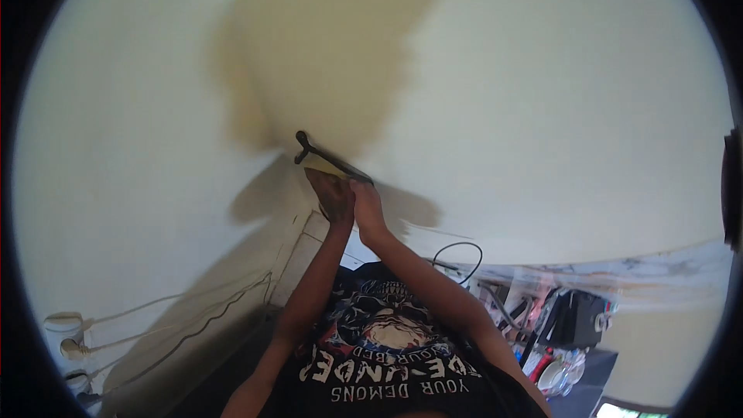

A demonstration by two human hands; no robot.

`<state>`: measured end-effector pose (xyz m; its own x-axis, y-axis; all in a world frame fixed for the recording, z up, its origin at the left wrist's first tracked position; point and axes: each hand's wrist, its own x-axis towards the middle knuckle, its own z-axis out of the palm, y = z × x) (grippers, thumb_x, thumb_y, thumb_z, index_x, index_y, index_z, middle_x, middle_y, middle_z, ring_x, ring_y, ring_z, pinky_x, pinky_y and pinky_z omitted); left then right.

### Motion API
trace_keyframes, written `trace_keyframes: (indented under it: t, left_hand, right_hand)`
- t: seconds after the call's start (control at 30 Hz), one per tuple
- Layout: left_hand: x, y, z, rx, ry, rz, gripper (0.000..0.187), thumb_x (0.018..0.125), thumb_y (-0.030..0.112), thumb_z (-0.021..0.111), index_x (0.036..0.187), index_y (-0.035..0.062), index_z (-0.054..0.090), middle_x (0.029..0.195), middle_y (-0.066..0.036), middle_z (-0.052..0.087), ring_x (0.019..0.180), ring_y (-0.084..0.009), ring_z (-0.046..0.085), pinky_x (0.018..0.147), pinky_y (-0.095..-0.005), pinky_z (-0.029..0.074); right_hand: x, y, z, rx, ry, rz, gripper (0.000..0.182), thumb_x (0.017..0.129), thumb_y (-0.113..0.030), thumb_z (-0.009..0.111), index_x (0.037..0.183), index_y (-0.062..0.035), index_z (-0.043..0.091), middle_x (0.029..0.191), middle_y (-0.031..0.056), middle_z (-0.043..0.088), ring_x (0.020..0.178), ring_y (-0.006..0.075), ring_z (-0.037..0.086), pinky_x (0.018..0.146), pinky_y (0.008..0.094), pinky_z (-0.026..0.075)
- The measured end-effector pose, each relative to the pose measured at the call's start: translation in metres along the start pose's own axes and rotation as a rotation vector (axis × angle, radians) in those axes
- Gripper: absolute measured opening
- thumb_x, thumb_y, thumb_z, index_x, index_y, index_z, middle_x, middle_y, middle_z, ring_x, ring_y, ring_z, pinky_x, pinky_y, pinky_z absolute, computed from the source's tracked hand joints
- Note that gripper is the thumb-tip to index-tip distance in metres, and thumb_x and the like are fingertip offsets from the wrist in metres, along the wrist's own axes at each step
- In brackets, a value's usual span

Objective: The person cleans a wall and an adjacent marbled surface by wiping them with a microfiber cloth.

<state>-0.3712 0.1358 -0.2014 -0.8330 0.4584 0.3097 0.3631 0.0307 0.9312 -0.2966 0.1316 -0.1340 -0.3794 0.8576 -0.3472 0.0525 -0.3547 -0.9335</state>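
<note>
A dark rack with a forked hook end [302, 147] slants along the pale wall in front of me. My left hand [333, 195] is raised just below it, fingers bent and pressed together. Between that hand and the rack shows a thin yellowish piece [323, 164], and I cannot tell whether the fingers grip it. Right beside it, my right hand [367, 203] is closed at the rack's lower right end, the two hands touching. The fingertips of both are partly hidden behind the hands.
White sockets [63, 329] with plugs and trailing cables [193, 333] are on the left wall. To the lower right, a black bag [576, 319] and assorted small items crowd a surface. A black cable loop [464, 251] rises near my right forearm.
</note>
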Motion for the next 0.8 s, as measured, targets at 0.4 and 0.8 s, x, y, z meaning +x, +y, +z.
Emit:
trace_keyframes:
  t: [0.4, 0.8]
  left_hand:
    - [-0.203, 0.087, 0.123, 0.339, -0.322, 0.996, 0.052, 0.093, 0.035, 0.058, 0.125, -0.0067, 0.059, 0.145, -0.020, 0.044, 0.130, -0.0492, 0.039, 0.108, -0.0658, 0.025]
    - [-0.287, 0.263, 0.206, -0.215, -0.891, 1.559, 0.049, 0.088, 0.020, 0.070, 0.133, 0.0139, 0.051, 0.140, -0.023, 0.046, 0.120, -0.0397, 0.053, 0.101, -0.0551, 0.038]
  right_hand:
    - [-0.109, 0.027, -0.249, 0.681, 0.531, -0.067, 0.029, 0.098, -0.020, 0.042, 0.110, 0.0024, 0.057, 0.103, 0.0102, 0.058, 0.096, 0.0193, 0.052, 0.090, 0.0345, 0.042]
    - [-0.155, 0.017, -0.400, 0.221, 1.315, -0.467, 0.046, 0.096, -0.015, 0.049, 0.134, 0.0055, 0.033, 0.137, 0.0242, 0.033, 0.127, 0.0339, 0.035, 0.107, 0.0409, 0.029]
